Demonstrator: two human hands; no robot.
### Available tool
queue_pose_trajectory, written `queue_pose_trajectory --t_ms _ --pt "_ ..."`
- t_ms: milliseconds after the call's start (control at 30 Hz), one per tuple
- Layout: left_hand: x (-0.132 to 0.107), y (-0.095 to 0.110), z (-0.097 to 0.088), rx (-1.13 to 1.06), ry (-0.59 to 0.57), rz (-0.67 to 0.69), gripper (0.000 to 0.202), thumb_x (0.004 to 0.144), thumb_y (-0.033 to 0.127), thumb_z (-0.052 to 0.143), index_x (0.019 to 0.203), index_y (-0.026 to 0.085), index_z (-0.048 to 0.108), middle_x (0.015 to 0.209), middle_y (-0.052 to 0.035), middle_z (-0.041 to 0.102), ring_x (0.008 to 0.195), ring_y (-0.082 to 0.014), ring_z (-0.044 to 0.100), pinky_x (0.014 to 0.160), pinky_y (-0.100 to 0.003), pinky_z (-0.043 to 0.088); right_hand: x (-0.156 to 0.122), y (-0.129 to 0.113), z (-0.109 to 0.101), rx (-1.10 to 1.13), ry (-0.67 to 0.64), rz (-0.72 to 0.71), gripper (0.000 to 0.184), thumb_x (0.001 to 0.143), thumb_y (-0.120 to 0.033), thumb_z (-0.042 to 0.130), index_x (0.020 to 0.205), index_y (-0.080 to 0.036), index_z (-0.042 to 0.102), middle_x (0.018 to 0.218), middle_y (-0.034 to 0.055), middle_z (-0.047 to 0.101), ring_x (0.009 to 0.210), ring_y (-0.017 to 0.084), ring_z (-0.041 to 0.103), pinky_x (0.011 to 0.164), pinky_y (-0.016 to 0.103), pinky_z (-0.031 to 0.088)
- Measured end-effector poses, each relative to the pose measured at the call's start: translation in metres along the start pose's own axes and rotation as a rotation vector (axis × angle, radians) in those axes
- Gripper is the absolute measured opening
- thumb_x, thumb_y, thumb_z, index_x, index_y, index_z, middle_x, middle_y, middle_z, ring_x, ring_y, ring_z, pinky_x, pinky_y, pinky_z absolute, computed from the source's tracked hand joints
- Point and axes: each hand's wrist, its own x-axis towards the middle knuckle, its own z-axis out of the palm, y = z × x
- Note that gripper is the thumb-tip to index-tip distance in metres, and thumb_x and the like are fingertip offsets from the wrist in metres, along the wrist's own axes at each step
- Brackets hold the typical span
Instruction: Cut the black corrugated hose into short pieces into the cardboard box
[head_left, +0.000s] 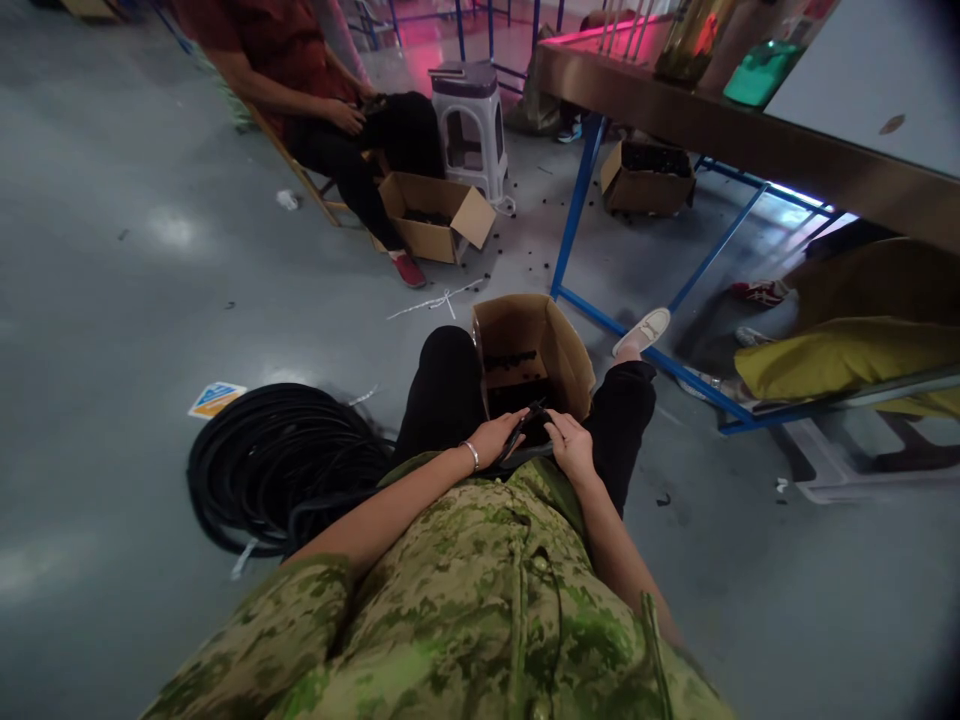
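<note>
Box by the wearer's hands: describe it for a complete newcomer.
Find the camouflage shirt, bottom centre, then the left hand and right hand above it. Just beyond stands an open cardboard box. Unlike the farther boxes near the seated co-worker and the table, this one sits between the wearer's knees.

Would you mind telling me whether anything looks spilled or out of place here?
Yes: small dark bits lie scattered on the floor between the open carton by the seated co-worker and the blue table leg, outside any box, as though spilled. A loose white string lies nearby.
</note>
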Motion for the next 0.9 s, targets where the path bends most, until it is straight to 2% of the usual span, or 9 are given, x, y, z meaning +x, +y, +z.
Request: queue_pose_trajectory --t_ms 267,600,800,900 --pt "0.0 -0.002 0.003 0.027 -0.015 -0.02 0.055 0.09 0.027 0.052 0.143 0.02 0.041 0.114 -0.0097 0.063 0.091 -0.0184 0.066 0.086 -0.033 0.053 -0.002 0.003 0.001 -0.103 -0.039 -0.024 0.033 0.096 -0.031 0.044 0.119 -0.022 0.066 0.105 0.0081 0.07 0.092 0.02 0.067 0.087 0.03 0.054" --pt "0.0 0.005 -0.004 0.087 -0.081 -0.038 0.057 0.091 0.027 0.05 0.146 0.018 0.036 0.116 -0.0119 0.064 0.09 -0.0209 0.066 0.085 -0.034 0.053 -0.002 0.004 0.002 -0.068 -0.019 -0.007 0.033 0.097 -0.032 0.043 0.118 -0.022 0.067 0.101 0.008 0.07 0.091 0.019 0.067 0.084 0.029 0.054" --pt "0.0 0.009 -0.004 0.072 -0.06 -0.042 0.055 0.091 0.031 0.052 0.143 0.018 0.04 0.119 -0.0126 0.063 0.097 -0.0218 0.066 0.091 -0.035 0.052 -0.002 0.009 0.005 -0.097 -0.041 -0.026 0.034 0.097 -0.031 0.043 0.119 -0.021 0.066 0.104 0.0083 0.07 0.091 0.02 0.067 0.084 0.029 0.054" --pt "0.001 0.008 -0.002 0.079 -0.063 -0.059 0.053 0.091 0.029 0.052 0.14 0.015 0.043 0.116 -0.0136 0.065 0.095 -0.0232 0.067 0.089 -0.037 0.052 -0.001 0.01 0.004 -0.118 -0.073 -0.041 0.034 0.097 -0.03 0.042 0.119 -0.02 0.066 0.103 0.0086 0.07 0.09 0.02 0.067 0.083 0.029 0.054"
